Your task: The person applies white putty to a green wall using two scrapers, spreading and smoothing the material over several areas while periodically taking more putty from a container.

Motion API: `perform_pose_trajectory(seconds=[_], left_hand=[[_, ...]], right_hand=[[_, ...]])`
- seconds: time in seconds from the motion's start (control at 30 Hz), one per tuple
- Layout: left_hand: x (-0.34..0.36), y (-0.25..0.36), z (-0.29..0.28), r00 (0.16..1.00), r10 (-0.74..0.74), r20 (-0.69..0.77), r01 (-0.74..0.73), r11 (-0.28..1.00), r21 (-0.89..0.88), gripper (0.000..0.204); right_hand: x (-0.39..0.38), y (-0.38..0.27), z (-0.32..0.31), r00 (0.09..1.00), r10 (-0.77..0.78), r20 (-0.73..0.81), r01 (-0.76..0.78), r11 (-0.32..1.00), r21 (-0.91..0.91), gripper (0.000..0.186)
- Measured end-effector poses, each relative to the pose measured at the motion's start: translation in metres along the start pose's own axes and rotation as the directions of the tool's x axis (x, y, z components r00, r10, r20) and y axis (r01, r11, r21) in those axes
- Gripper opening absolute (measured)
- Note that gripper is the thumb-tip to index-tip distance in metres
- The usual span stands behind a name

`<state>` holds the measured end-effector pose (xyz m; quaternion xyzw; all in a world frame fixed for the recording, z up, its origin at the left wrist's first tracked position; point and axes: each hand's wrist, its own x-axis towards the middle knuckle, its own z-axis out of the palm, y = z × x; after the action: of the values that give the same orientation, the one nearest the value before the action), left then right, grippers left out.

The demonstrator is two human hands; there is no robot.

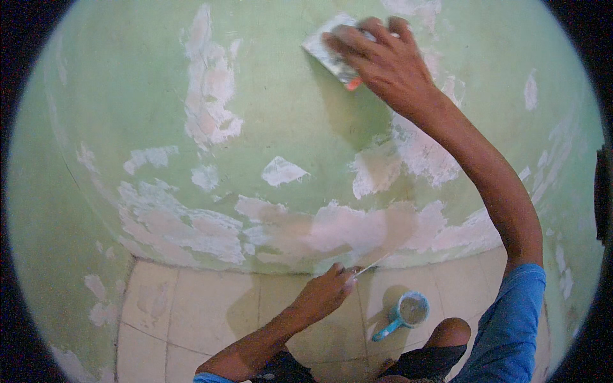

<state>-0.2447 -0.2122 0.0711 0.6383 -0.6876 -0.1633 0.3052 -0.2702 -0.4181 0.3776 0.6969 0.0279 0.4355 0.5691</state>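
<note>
Putty scraper (327,52) is up at the top of the view, right of centre, against the green wall (274,127). Right hand (386,60) is gripping it, fingers bent over its face. Hand and scraper are both motion-blurred; most of the scraper is behind the fingers, only the pale smeared left part and an orange bit at the lower corner show. Can't tell whether its edge touches the wall; shadow falls just below it.

Left hand (327,292) is low, closed on a thin pale tool (373,264) pointing up-right. Tool reads nearly edge-on, so exact type unclear; its grip end is hidden in the fist.

Blue mug (387,330) stands on the tiled floor (204,319), right of the left hand and apart from it, handle toward lower left. Grey paste (414,310) inside, depth unreadable.

Whitish filler patches (214,89) across the wall, some behind the right forearm. Bent knee (451,333) at bottom, rest of the leg cut off. Dark object (601,195) at right rim, cropped, unidentifiable.
</note>
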Motion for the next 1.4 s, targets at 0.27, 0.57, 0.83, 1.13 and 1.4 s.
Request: perform_pose_trajectory(seconds=[0.27, 0.57, 0.83, 1.13, 1.4], left_hand=[[0.001, 0.002, 0.002, 0.999, 0.011, 0.036, -0.011, 1.0, 0.001, 0.036], [0.002, -0.007, 0.006, 1.0, 0.013, 0.027, -0.014, 0.999, 0.03, 0.039], [0.0, -0.014, 0.012, 0.998, 0.052, 0.022, -0.051, 0.998, -0.029, 0.039], [0.002, -0.019, 0.01, 0.999, 0.037, 0.02, -0.037, 0.999, 0.011, 0.04], [0.007, -0.009, 0.014, 0.998, 0.062, 0.018, -0.062, 0.998, 0.005, 0.042]], right_hand=[[-0.037, -0.012, -0.032, 0.973, 0.194, 0.121, -0.2, 0.979, 0.04, 0.049], [-0.028, -0.073, -0.017, 0.987, 0.137, 0.084, -0.149, 0.976, 0.161, 0.053], [-0.077, 0.005, -0.016, 0.918, 0.396, 0.021, -0.394, 0.918, -0.043, 0.051], [-0.105, -0.014, -0.034, 0.906, 0.389, 0.165, -0.408, 0.908, 0.1, 0.068], [-0.133, 0.0, -0.008, 0.875, 0.446, 0.188, -0.451, 0.892, -0.023, 0.071]])
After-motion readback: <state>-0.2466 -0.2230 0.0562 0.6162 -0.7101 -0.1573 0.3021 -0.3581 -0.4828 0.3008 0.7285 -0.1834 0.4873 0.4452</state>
